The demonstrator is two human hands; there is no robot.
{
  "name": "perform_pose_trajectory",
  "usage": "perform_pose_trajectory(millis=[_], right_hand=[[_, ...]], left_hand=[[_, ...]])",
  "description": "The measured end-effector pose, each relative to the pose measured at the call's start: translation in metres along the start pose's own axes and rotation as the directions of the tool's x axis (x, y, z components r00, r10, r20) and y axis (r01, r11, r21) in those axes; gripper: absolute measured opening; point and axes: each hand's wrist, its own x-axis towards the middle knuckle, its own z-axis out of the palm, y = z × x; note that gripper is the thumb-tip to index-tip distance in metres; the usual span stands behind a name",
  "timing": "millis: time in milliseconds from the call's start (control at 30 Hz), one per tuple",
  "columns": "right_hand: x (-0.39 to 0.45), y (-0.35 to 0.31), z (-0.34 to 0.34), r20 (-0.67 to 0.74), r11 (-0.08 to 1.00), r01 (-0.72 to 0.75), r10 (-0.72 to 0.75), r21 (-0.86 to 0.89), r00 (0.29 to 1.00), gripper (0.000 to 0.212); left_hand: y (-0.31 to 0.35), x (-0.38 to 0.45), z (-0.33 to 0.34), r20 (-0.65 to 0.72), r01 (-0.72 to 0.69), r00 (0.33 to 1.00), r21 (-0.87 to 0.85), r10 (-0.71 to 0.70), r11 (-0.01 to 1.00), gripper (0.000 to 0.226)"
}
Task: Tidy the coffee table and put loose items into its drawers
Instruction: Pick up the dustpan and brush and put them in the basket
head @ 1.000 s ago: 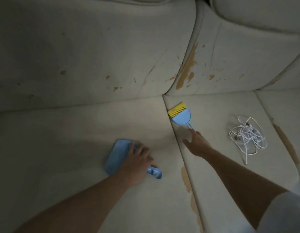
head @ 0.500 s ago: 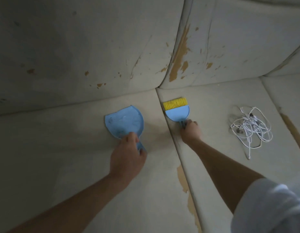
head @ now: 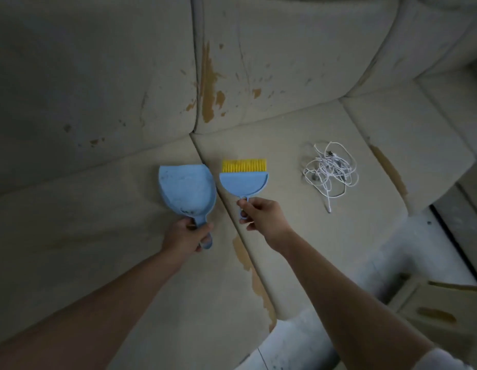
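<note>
Nearest you, your two bare forearms reach out over the worn beige sofa, whose seat cushions show orange-brown patches where the covering has peeled along the seams.

Your left hand is curled round the handle of the small blue dustpan; the fingers wrap the stem just below the scoop, and the handle's rounded end sticks out past your fist toward you. The pan lies on the left seat cushion with its open mouth pointing to the backrest; its inside looks dusty, with dark specks near the neck.

Your right hand pinches the thin handle of the matching hand brush between thumb and curled fingers, close to where the handle meets the blue half-round head. A short row of yellow bristles tops the head and points to the backrest. The brush sits just right of the seam between the two cushions, just beside the dustpan, the two nearly touching at their upper edges; whether it rests on the cushion or is lifted off it, you cannot tell.

Farther right on the same cushion, well apart from the brush, lies a tangled white cable, one loose end trailing toward you.

Beyond all this rises the backrest, stained and flaking near the gap between its cushions.
</note>
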Motion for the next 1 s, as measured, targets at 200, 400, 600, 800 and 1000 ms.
perform_pose_trajectory(millis=[200, 400, 600, 800, 1000], right_hand=[[-0.135, -0.029, -0.059, -0.046, 0.99, 0.076, -0.071, 0.117, 0.996, 0.017], [-0.249, -0.015, -0.151, -0.265, 0.99, 0.107, -0.08, 0.089, 0.961, 0.017], [-0.339, 0.032, -0.241, -0.603, 0.989, 0.145, -0.096, 0.033, 0.792, 0.019], [-0.407, 0.122, -0.319, -0.726, 0.975, 0.147, 0.019, 0.165, 0.687, 0.021], [-0.483, 0.214, -0.387, -0.703, 0.824, 0.177, 0.323, 0.538, 0.634, 0.026]], left_hand=[[0.075, -0.112, 0.067, 0.309, -0.004, 0.951, 0.049, -0.011, 0.999, 0.026], [0.124, -0.222, 0.142, 0.644, -0.095, 0.764, 0.177, -0.042, 0.98, 0.02], [0.118, -0.307, 0.255, 0.809, -0.241, 0.573, 0.319, -0.131, 0.916, 0.022], [0.057, -0.365, 0.37, 0.872, -0.218, 0.436, 0.344, -0.224, 0.913, 0.018], [-0.009, -0.437, 0.481, 0.834, -0.247, 0.452, 0.458, -0.316, 0.854, 0.023]])
